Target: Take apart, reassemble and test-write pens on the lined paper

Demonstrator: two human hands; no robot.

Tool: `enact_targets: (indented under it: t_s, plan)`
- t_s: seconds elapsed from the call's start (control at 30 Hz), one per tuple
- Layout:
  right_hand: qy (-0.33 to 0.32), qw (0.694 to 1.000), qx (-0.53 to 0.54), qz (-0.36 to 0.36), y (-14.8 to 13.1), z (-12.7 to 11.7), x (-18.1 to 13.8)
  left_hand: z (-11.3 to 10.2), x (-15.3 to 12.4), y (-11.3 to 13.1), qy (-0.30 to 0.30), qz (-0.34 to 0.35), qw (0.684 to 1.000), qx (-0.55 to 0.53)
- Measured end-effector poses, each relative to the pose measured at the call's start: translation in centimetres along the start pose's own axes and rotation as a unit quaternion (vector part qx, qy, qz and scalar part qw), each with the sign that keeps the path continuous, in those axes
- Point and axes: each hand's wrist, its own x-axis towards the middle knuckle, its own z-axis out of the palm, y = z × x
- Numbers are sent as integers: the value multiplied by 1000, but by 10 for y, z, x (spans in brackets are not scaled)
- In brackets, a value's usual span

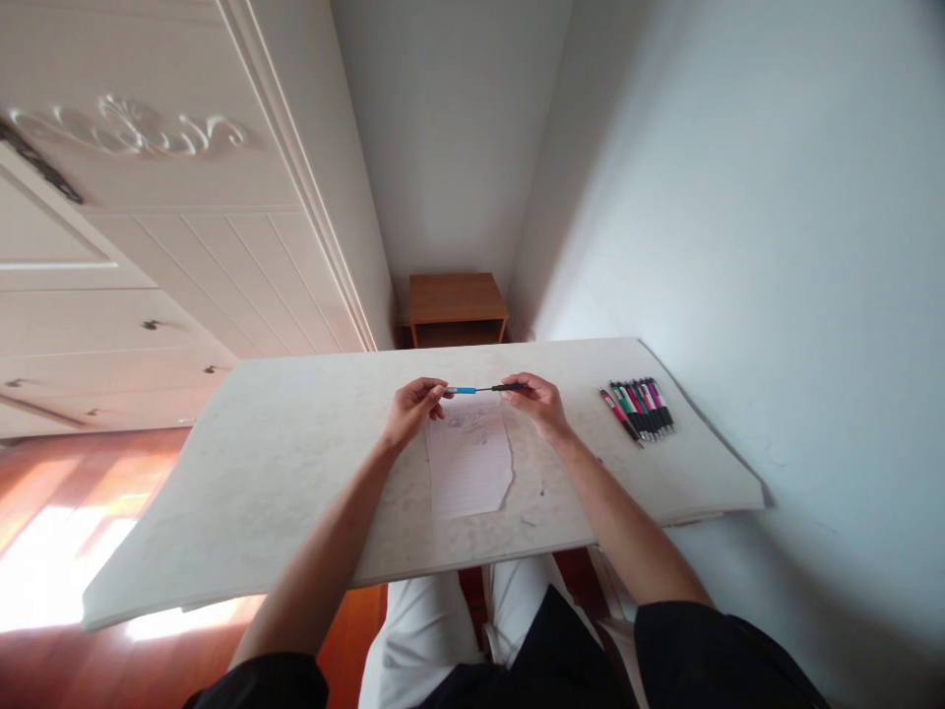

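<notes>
Above the far half of the white tabletop, my left hand (pixel 417 409) pinches the blue barrel (pixel 464 391) of a pen. My right hand (pixel 538 399) is closed on the pen's black grip section (pixel 506 387). A thin dark refill (pixel 483 389) spans the gap between these two parts, which stand apart in one level line. Just below them lies a torn sheet of lined paper (pixel 469 473) with pen scribbles near its top. To the right, several pens (pixel 644 409) with coloured barrels and black grips lie side by side on the table.
The white table (pixel 295 473) has a worn surface, with small scraps near its front edge. A pale wall (pixel 738 246) runs along the right. White drawers and a cabinet (pixel 295 276) stand at left; a small wooden stand (pixel 458 297) is behind the table.
</notes>
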Motion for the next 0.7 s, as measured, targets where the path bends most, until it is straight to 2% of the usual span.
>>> enact_targets:
  t_s: [0.27, 0.7]
  plan:
    - [0, 999, 22, -24, -5, -2, -5, 5, -2, 3, 2, -32, 997, -69]
    - [2, 999, 23, -31, -11, -1, -7, 9, -5, 4, -32, -84, 991, -101]
